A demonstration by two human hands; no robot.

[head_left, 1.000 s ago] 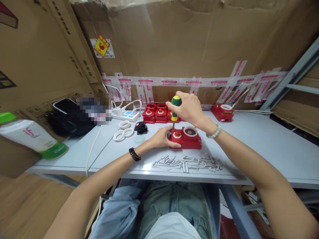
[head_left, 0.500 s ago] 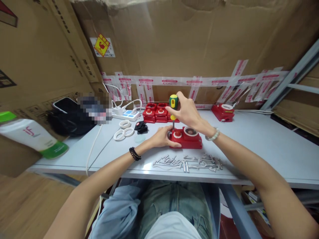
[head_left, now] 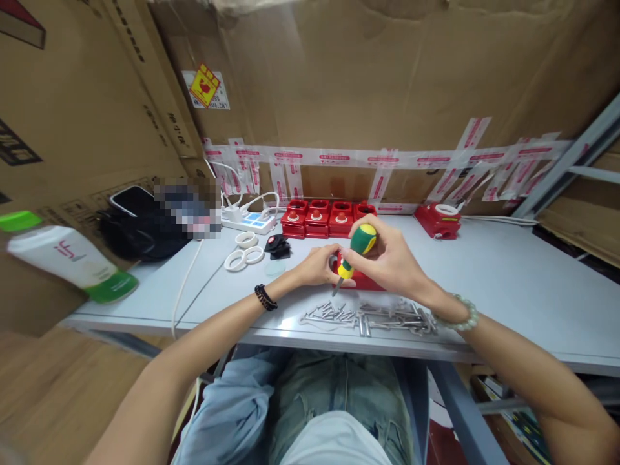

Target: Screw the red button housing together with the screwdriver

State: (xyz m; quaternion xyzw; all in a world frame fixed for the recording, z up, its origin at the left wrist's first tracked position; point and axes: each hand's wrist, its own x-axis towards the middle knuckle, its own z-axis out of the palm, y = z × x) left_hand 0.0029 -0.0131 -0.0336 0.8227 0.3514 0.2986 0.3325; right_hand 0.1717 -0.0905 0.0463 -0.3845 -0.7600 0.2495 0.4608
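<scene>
My right hand (head_left: 392,255) grips a green-and-yellow screwdriver (head_left: 362,240), held tilted with its metal tip pointing down and left above the screws. Beneath it, my left hand (head_left: 320,266) is closed on the left end of a red plastic housing (head_left: 371,283). Most of that housing is hidden behind my right hand and the screwdriver. Just in front of it lies a pile of silver screws (head_left: 334,314), with longer metal pins or bolts (head_left: 400,318) to the right.
Several red housings (head_left: 317,219) stand in a row at the back, another red unit (head_left: 437,221) at the back right. White rings (head_left: 236,260), black parts (head_left: 278,247) and a power strip (head_left: 249,223) lie left. A white-green bottle (head_left: 72,258) stands far left.
My right hand has lifted the screwdriver off the red housing, brought it down toward me and tilted it, its tip now toward the screws. My left hand stays on the housing.
</scene>
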